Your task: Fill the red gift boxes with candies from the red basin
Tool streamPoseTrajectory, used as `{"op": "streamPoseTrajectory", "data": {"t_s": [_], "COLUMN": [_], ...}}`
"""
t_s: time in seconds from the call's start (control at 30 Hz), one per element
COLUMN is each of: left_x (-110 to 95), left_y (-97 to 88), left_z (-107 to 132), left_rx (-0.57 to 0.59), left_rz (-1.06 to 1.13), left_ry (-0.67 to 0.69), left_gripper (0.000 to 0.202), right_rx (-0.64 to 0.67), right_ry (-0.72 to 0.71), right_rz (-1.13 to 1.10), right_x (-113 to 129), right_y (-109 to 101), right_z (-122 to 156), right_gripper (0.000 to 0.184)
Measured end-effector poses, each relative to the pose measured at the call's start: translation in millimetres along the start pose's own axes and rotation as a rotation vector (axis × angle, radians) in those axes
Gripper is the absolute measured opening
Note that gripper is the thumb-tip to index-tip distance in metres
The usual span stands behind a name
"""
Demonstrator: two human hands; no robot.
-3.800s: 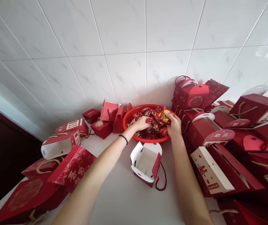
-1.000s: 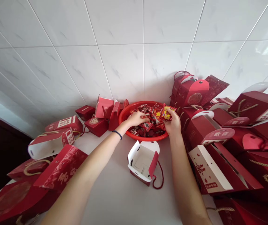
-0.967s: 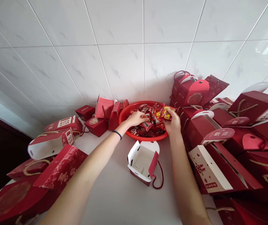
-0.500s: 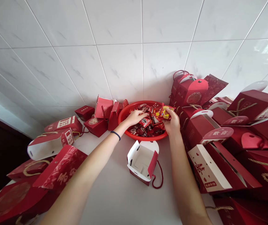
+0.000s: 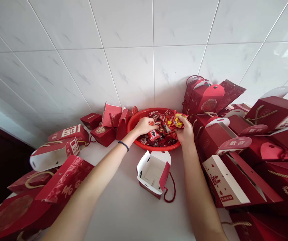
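A red plastic basin (image 5: pixel 136 119) full of wrapped candies (image 5: pixel 159 139) stands against the tiled wall. My left hand (image 5: pixel 146 125) is inside the basin with its fingers pinched on a candy among the pile. At the basin's right rim my right hand (image 5: pixel 186 131) grips a small bunch of candy packets (image 5: pixel 177 121), red and yellow. In front of the basin an open red gift box (image 5: pixel 154 174) with a white inside and a cord handle stands upright; I see nothing inside it.
Several red gift boxes (image 5: pixel 234 147) are heaped on the right, some open. More red boxes and paper bags (image 5: pixel 63 182) lie at the left and by the wall (image 5: pixel 108 115). The white tabletop (image 5: pixel 128 207) runs between my arms.
Both hands stay in the basin. My left hand's fingers have shifted among the candies and moved a red packet. The right hand keeps its packets.
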State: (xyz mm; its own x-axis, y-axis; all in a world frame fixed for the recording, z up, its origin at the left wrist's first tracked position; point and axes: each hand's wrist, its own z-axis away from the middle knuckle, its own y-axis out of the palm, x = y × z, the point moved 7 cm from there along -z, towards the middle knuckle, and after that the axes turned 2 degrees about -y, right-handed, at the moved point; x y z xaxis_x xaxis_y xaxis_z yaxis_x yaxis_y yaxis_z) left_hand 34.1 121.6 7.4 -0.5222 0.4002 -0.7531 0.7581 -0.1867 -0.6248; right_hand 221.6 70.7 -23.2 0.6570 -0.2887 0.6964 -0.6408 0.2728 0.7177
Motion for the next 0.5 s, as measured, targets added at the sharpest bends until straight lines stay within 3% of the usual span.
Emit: {"op": "streamPoseTrajectory", "data": {"t_s": [0.13,0.5], "left_x": [-2.6,-10.3], "left_y": [-6.0,-6.3], "left_z": [-0.5,4.0], "left_rx": [-0.055,0.007], "left_rz": [0.038,-0.015], "left_ry": [0.011,-0.018], "left_gripper": [0.036,0.015], "right_rx": [-0.001,-0.021], "right_ry": [-0.002,0.010], "right_rz": [-0.003,-0.015], "right_x": [1.0,0.2], "right_y": [-0.3,-0.8], "right_z": [0.0,-0.5], "right_gripper": [0.010,0.010]}}
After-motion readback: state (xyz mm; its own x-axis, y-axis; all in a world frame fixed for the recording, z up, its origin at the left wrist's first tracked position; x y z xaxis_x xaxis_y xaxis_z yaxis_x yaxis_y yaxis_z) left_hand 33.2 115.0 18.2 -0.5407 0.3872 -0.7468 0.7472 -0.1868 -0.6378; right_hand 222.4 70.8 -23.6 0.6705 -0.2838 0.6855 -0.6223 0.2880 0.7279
